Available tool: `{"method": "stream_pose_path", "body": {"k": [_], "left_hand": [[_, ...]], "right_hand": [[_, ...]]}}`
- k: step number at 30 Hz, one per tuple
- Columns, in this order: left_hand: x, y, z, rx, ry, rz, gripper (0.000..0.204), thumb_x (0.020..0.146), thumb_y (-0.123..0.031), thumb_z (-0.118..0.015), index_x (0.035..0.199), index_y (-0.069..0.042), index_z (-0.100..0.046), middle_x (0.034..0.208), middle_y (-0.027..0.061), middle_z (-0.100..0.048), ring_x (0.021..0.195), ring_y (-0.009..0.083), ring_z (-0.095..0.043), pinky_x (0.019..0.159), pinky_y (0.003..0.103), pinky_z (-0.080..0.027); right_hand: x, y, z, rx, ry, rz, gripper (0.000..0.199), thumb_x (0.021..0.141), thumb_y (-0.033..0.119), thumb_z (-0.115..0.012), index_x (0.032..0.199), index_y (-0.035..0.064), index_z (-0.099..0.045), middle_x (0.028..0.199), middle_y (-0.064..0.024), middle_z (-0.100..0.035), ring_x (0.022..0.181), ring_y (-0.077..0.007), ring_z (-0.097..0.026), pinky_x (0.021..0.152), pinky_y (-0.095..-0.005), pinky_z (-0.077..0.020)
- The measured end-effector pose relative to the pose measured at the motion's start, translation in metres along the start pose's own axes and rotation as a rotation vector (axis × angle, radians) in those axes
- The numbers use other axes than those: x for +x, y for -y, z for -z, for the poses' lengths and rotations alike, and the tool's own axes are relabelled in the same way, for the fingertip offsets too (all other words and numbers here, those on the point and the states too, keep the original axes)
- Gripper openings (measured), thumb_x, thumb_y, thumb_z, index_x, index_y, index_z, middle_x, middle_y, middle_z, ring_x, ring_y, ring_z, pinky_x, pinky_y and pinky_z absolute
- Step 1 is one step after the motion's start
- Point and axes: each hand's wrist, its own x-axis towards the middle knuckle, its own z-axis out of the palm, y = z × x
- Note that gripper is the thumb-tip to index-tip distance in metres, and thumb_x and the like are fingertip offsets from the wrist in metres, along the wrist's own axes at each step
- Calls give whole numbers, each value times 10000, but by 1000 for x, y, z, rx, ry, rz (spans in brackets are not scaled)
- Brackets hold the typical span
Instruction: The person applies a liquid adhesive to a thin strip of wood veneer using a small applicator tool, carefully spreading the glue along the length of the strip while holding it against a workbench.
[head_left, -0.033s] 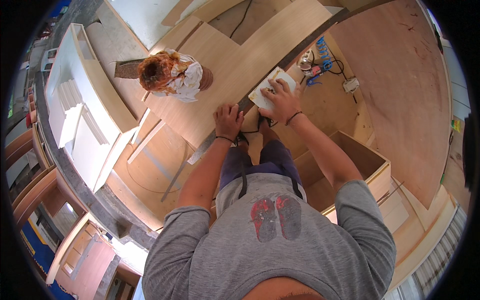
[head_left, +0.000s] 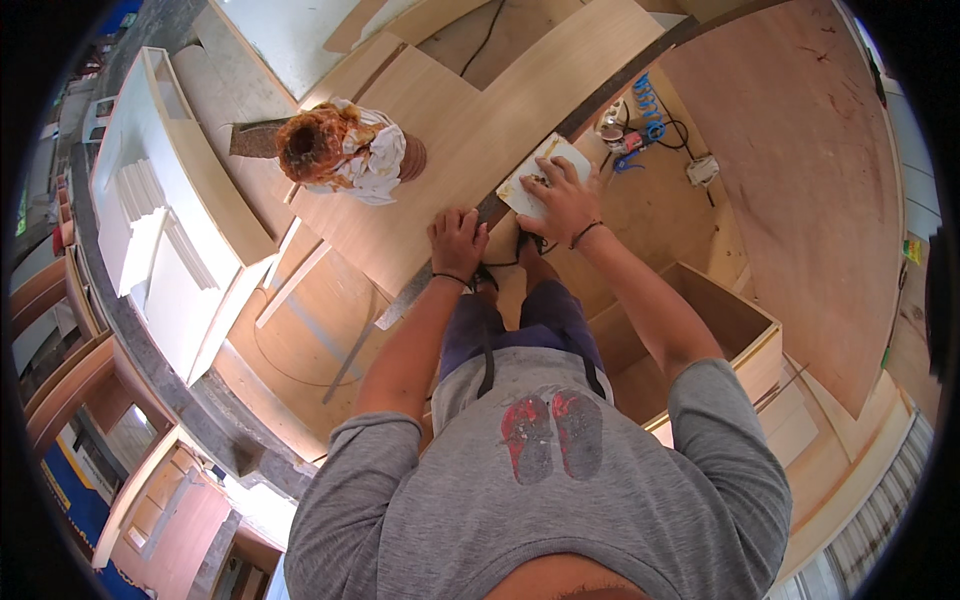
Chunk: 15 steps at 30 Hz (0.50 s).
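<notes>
Nothing has shifted: my left hand point(head_left: 457, 240) stays flat, open on the panel point(head_left: 470, 130); right hand point(head_left: 560, 200) presses the pale sheet point(head_left: 535, 170), ungripped.

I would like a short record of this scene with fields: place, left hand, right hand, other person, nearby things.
place: woodwork shop, large plywood panel lying flat
left hand: left hand pressed flat on a long metal straightedge at the panel's edge
right hand: right hand resting on a small white sheet, perhaps with a pencil; too small to tell
other person: co-worker crouched across the panel
nearby things: power tool with blue coiled cord, open wooden box, white cabinet parts
</notes>
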Motion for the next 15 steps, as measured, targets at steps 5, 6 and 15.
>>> {"method": "stream_pose_path", "body": {"k": [5,6,15], "left_hand": [[-1,0,-3,37,-24,-22,267,798,-267,-649,1024,-129,-612,1005,69,-546,998,286,-511,843,448,-386],[0,2,-3,39,-20,-23,268,799,-271,-647,1023,-129,-612,1003,71,-544,996,287,-511,841,448,-386],[1,4,-3,51,-33,-42,270,809,-288,-636,1023,-125,-612,987,78,-536,969,290,-509,830,447,-381]], "right_hand": [[4,-5,-13,13,-12,12,662,693,571,-644,1282,278,-571,1461,-36,-370,1353,-261,-315,984,-749,-201],[5,-3,-8,-2,26,1,660,692,571,-645,1281,283,-572,1461,-34,-371,1352,-258,-316,985,-747,-205],[6,1,2,2,16,-1,648,679,564,-659,1264,294,-587,1446,-31,-390,1352,-255,-317,976,-748,-225]]}}
